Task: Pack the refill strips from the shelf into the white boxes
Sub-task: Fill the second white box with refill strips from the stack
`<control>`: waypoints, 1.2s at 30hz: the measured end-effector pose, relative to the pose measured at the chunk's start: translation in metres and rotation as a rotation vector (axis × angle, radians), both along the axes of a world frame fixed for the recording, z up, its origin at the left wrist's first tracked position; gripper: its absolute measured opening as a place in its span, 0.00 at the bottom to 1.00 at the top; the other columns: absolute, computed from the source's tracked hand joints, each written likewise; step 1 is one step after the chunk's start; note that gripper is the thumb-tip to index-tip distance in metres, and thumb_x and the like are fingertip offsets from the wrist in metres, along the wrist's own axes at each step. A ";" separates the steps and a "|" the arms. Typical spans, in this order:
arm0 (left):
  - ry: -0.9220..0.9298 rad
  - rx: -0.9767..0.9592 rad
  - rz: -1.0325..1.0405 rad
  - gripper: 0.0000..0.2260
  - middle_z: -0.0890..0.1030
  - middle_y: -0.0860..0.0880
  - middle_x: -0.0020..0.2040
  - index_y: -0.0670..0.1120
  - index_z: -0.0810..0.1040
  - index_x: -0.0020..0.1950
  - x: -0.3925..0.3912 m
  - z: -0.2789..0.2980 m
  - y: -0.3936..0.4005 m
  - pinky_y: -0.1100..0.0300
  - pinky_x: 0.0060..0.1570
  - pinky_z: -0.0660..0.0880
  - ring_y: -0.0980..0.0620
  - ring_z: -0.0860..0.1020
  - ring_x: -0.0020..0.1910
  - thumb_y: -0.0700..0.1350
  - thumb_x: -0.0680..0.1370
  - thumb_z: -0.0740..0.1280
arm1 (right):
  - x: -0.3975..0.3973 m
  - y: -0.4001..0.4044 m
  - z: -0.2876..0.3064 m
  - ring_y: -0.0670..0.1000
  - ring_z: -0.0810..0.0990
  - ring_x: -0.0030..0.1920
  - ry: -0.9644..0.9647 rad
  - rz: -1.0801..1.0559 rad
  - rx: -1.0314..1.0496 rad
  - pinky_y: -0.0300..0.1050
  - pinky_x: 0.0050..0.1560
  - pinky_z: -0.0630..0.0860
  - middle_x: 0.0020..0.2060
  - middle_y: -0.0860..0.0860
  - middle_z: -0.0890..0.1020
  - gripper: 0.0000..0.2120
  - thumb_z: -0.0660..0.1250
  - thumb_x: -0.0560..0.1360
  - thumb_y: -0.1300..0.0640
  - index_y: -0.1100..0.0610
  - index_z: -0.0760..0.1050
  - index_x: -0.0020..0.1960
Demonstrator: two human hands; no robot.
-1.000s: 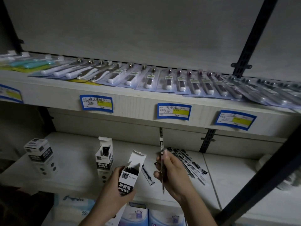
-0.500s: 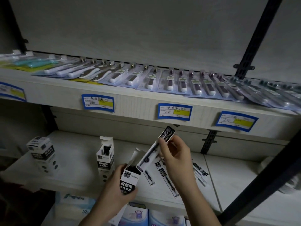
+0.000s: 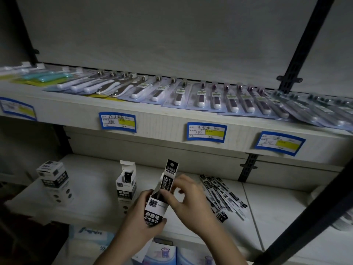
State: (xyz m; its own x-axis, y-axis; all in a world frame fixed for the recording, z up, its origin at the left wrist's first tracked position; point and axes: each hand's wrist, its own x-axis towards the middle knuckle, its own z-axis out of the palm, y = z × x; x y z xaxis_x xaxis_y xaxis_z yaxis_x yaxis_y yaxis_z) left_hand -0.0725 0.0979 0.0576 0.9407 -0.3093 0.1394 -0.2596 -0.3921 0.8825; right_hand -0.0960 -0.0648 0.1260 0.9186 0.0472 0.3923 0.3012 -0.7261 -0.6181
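Fingers of the right hand pinch a flat strip, its lower end hidden inside the cardboard box gripped by the left hand.

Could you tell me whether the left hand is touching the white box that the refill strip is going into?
Touching. The head view shows the left hand wrapped round the open white cardboard box, with fingers behind it and the thumb across its lower front.

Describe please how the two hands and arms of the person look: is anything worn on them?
The left hand and the right hand are bare: no gloves, rings or watch can be seen. Both forearms are uncovered down to the bottom edge of the picture, with no sleeve in view.
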 end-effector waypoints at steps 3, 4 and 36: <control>0.002 -0.002 -0.012 0.28 0.81 0.55 0.51 0.60 0.69 0.59 0.001 0.001 0.000 0.61 0.46 0.79 0.60 0.81 0.47 0.44 0.65 0.77 | -0.004 -0.003 0.011 0.42 0.76 0.40 0.011 0.003 0.123 0.33 0.40 0.69 0.34 0.43 0.77 0.16 0.63 0.78 0.45 0.49 0.76 0.34; 0.005 -0.003 -0.015 0.28 0.81 0.55 0.51 0.60 0.69 0.59 0.002 0.001 0.000 0.60 0.47 0.79 0.60 0.81 0.47 0.45 0.65 0.77 | -0.005 -0.003 0.016 0.41 0.75 0.37 0.011 0.002 0.160 0.32 0.38 0.67 0.31 0.41 0.76 0.17 0.62 0.78 0.45 0.46 0.73 0.31; 0.079 0.067 -0.028 0.32 0.77 0.56 0.52 0.58 0.66 0.62 0.009 -0.030 -0.010 0.68 0.50 0.75 0.58 0.78 0.51 0.38 0.65 0.76 | -0.016 0.022 -0.030 0.53 0.66 0.56 0.197 -0.110 -0.386 0.54 0.57 0.63 0.39 0.47 0.77 0.28 0.49 0.73 0.30 0.50 0.77 0.46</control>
State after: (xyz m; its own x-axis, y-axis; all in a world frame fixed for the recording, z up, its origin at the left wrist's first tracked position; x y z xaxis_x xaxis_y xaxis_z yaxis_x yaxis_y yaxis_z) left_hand -0.0639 0.0877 0.0280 0.9387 -0.3421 0.0431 -0.2021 -0.4448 0.8726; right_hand -0.1120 -0.0431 0.0955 0.9819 0.0537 0.1817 0.1129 -0.9360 -0.3334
